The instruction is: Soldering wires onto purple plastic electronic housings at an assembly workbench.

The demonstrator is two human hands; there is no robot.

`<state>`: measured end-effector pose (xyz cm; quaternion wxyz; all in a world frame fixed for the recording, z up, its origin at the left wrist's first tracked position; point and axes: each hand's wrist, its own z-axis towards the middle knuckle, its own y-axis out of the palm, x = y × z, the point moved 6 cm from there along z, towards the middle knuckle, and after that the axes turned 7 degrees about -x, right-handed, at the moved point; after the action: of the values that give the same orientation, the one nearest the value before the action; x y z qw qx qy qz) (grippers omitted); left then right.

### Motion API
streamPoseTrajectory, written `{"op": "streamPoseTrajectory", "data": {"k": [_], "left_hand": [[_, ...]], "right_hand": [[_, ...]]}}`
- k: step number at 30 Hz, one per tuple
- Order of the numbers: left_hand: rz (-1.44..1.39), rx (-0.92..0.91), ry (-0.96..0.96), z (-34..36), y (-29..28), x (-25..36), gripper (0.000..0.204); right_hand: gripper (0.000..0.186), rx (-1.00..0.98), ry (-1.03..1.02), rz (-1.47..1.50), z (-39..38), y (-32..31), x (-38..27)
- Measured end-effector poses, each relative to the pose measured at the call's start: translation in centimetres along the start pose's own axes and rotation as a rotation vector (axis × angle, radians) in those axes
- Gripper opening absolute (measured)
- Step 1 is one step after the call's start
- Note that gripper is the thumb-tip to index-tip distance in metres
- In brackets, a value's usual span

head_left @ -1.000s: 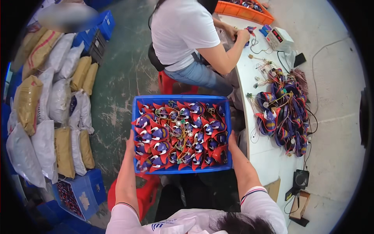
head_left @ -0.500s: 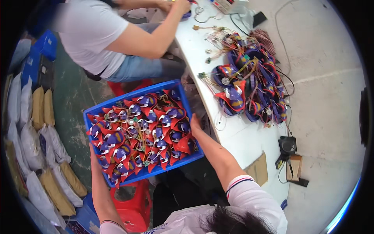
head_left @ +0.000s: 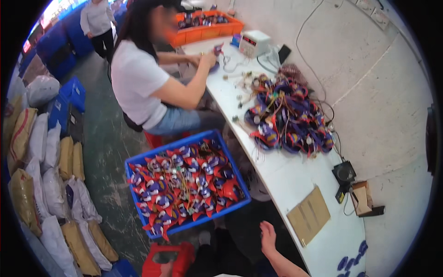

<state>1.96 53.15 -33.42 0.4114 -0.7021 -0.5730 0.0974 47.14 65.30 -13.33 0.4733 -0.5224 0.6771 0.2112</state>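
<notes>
A blue crate (head_left: 188,225) full of red, purple and white plastic pieces with loose wires (head_left: 182,184) stands in front of me, apart from both my hands. My right hand (head_left: 268,237) is between the crate and the white table's edge, fingers stretched out, holding nothing. At the lower edge, part of my left hand (head_left: 167,268) shows blurred by a red plastic stool (head_left: 182,261); its fingers cannot be made out. On the white table (head_left: 272,184) lies a heap of similar purple and red pieces with wires (head_left: 290,115).
Beyond the crate a seated co-worker (head_left: 138,87) handles a small piece at the table. An orange crate (head_left: 210,31) and a white box-shaped device (head_left: 254,44) are farther back. Cardboard (head_left: 309,216) lies on the table. Sacks (head_left: 55,194) line the left; another person (head_left: 98,27) stands far off.
Both my hands have let go of the blue crate, which now stands by itself. My right hand has drawn back toward me, my left to the stool. The view has tilted up.
</notes>
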Motion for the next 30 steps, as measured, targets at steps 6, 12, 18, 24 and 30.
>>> {"op": "streamPoseTrajectory", "data": {"k": [6,12,18,24,30], "left_hand": [[1.008,-0.393,-0.066,-7.0,3.7,-9.7,0.082],[1.146,-0.792,0.089,1.4,11.2,-14.8,0.047],[1.318,-0.455,0.094,6.1,14.5,-21.6,0.086],[1.176,-0.689,-0.042,7.7,12.8,-23.5,0.065],[1.243,-0.736,0.009,3.0,15.1,-14.1,0.066]], "right_hand": [[0.023,0.079,0.482,-0.131,-14.0,-11.7,12.9],[0.025,-0.212,0.447,-0.848,-20.2,-11.5,22.5],[0.027,-0.074,0.226,-0.763,-21.3,-13.1,25.4],[0.025,-0.097,0.308,-0.608,-19.3,-15.2,23.8],[0.026,0.046,0.307,-0.470,-18.9,-18.8,25.9]]}}
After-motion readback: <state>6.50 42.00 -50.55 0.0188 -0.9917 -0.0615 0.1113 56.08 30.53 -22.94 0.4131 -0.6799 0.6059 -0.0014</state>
